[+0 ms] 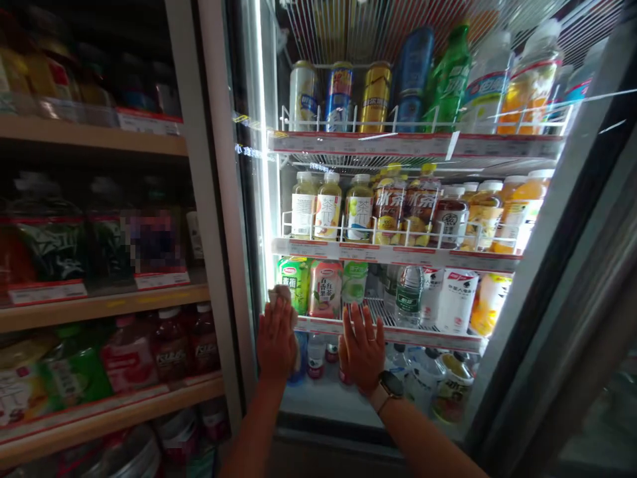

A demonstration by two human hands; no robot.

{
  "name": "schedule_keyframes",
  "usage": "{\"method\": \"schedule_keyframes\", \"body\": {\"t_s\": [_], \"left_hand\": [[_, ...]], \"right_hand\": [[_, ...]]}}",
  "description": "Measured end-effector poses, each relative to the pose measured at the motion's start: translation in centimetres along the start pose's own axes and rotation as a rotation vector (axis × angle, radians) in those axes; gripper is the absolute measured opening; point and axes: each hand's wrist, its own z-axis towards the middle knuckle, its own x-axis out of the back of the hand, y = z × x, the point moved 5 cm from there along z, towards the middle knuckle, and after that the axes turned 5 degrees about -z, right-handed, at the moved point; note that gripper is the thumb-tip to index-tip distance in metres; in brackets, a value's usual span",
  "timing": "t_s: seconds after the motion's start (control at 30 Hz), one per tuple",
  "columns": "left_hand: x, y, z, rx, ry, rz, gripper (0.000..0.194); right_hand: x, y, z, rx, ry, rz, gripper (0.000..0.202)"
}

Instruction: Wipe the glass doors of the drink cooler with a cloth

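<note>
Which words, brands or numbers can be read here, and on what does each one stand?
"茶π": two white-capped bottles.
"冰茶": the yellow-capped bottles to their right.
"百香果" and "红茶": the pink container.
Too small or blurred to read surely: the rest, including the cans, price strips and characters reflected in the glass.

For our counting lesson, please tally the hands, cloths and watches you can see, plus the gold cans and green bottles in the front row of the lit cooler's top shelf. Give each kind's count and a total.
Hands: 2 (left hand, right hand)
Cloth: 1
Watch: 1
Gold can: 1
Green bottle: 1
Total: 6
</note>
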Motion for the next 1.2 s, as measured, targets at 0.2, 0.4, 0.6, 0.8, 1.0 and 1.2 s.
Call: {"method": "schedule_keyframes", "body": {"t_s": [0.2,0.4,0.6,0.8,1.0,1.2], "left_hand": [[0.6,-1.6,-0.4,0.1,0.014,-0.061,0.059],[-3.0,6.3,-1.0,0.018,0.009,-0.175,0.051],[-3.6,8.4,-0.7,-0.042,0.011,-0.183,0.05],[-2.0,4.4,-0.6,-0.152,-0.054,-0.06,0.054],[0.8,-2.7,-0.2,0.157,0.066,-0.034,0.058],[-0.9,1.4,0.2,0.181,0.116,-0.103,0.054]], "right_hand": [[0.2,-0.2,0.2,-0.013,0.014,0.016,0.067],[-0.4,0.0,-0.3,-0.023,0.023,0.022,0.057],[-0.7,0.2,-0.6,-0.016,0.06,0.045,0.049],[-0.4,0.0,-0.3,-0.001,-0.002,0.007,0.061],[-0.3,0.0,-0.3,-0.012,-0.018,0.004,0.067],[-0.1,-0.1,0.0,-0.004,0.003,0.005,0.06]]}}
